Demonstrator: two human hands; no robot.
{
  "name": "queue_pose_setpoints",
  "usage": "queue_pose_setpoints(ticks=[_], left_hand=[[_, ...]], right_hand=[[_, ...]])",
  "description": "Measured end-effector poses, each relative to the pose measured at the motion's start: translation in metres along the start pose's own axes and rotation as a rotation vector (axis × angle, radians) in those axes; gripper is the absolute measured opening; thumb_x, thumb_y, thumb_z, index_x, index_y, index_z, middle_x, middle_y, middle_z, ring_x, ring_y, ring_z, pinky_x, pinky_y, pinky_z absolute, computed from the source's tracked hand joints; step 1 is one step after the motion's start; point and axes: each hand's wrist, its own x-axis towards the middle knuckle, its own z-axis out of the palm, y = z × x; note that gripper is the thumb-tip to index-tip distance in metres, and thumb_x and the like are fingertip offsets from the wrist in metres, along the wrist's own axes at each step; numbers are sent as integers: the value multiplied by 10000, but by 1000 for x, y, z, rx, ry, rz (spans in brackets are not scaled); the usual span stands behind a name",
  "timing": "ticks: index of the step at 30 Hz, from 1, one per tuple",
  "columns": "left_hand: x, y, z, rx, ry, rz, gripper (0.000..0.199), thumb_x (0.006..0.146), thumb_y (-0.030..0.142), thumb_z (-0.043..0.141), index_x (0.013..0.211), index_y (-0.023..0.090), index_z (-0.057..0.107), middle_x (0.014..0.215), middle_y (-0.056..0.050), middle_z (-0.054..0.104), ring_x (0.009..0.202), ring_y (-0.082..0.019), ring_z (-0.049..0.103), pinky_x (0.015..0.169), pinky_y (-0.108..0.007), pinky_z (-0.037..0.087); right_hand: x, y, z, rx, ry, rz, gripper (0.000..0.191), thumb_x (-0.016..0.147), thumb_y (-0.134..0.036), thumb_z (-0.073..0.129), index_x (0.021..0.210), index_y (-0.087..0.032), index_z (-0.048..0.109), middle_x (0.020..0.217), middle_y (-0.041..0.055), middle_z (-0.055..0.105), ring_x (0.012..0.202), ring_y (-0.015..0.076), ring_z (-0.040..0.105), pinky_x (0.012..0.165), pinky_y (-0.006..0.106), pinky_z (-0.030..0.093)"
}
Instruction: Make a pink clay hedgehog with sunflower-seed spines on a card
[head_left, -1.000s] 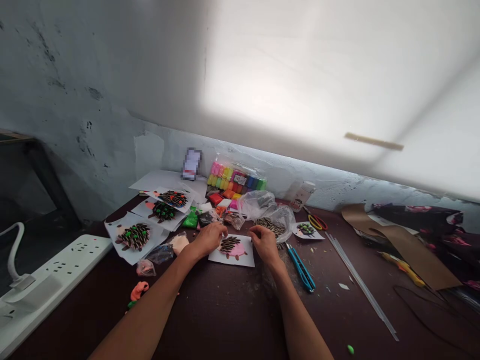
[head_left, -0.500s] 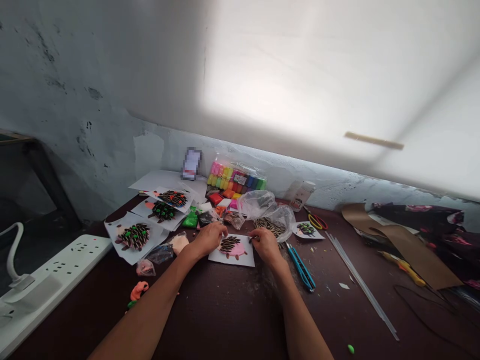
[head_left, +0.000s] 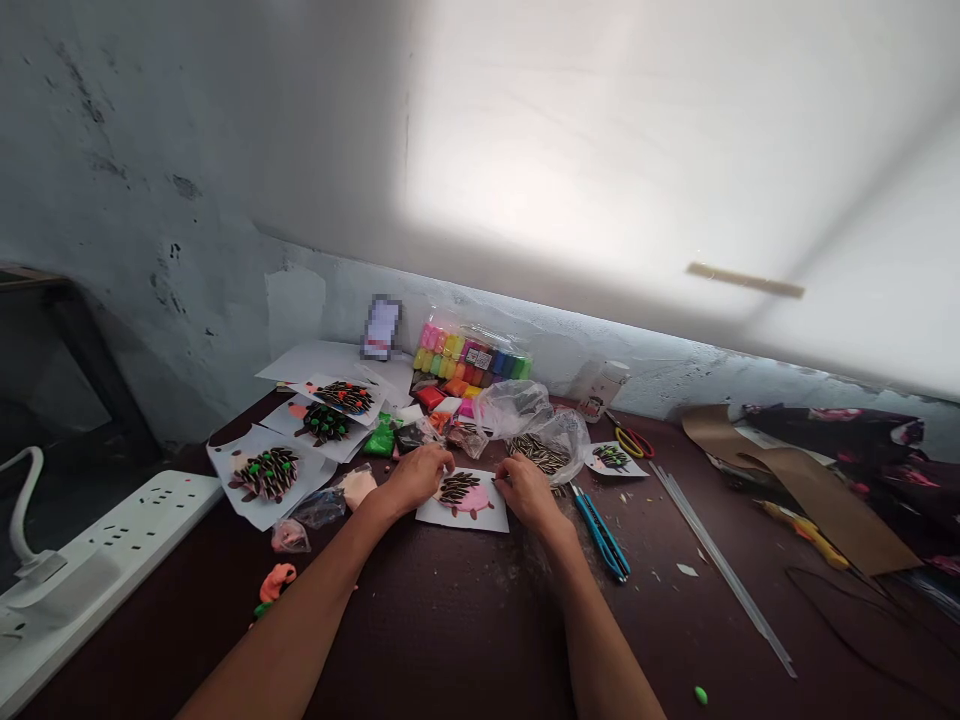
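A small white paper card (head_left: 431,514) lies on the dark table, bearing a pink clay hedgehog shape (head_left: 474,500) partly covered with striped sunflower seeds (head_left: 459,487). My left hand (head_left: 420,476) is curled at the card's upper left edge, fingertips closed on it. At the upper right edge is my right hand (head_left: 525,488), thumb and forefinger pinched together. A small dark seed seems to be between them, mostly hidden by the fingers. Just behind this hand, a clear plastic bag (head_left: 574,440) lies open around a heap of sunflower seeds (head_left: 538,452).
Finished hedgehog cards (head_left: 266,475) overlap at left, near a white power strip (head_left: 112,545). Clay packets (head_left: 382,435) and a multicoloured clay set (head_left: 472,358) stand behind. Rightward are a blue cutter (head_left: 602,535), scissors (head_left: 634,440), glue sticks (head_left: 720,565) and a yellow glue gun (head_left: 810,535).
My right hand has shifted slightly left toward the card's edge, and the dark seed in its fingertips shows less. My left hand and the card stay in place.
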Motion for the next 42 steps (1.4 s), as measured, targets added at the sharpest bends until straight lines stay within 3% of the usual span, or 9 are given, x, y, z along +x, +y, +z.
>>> queue_pose_setpoints(ticks=[5,13,24,42], left_hand=[[-1,2,-2,-2,-1,-5,268,806,57,471,889,180,694,942,-69,655,907,-177,611,787,-247,441],[-1,3,-2,15,-4,-10,276,806,48,466,902,168,695,956,-80,658,915,-187,610,787,-257,440],[0,0,0,15,-11,-10,271,806,60,469,905,178,691,953,-69,656,909,-185,610,771,-248,436],[0,1,1,19,6,-1,270,806,50,471,890,175,695,935,-69,654,902,-181,608,773,-246,431]], right_hand=[[0,-6,-3,130,80,-34,155,808,-122,531,866,-187,658,833,21,655,765,140,565,671,219,349],[-5,-12,-6,309,11,-7,181,755,-153,547,779,-201,720,687,-2,676,616,128,563,589,212,353],[-6,-13,6,243,33,-53,146,778,-116,564,790,-182,695,794,34,674,743,142,588,697,224,381],[-6,-19,17,234,72,-32,121,784,-113,574,777,-180,675,804,33,666,789,153,593,730,238,386]])
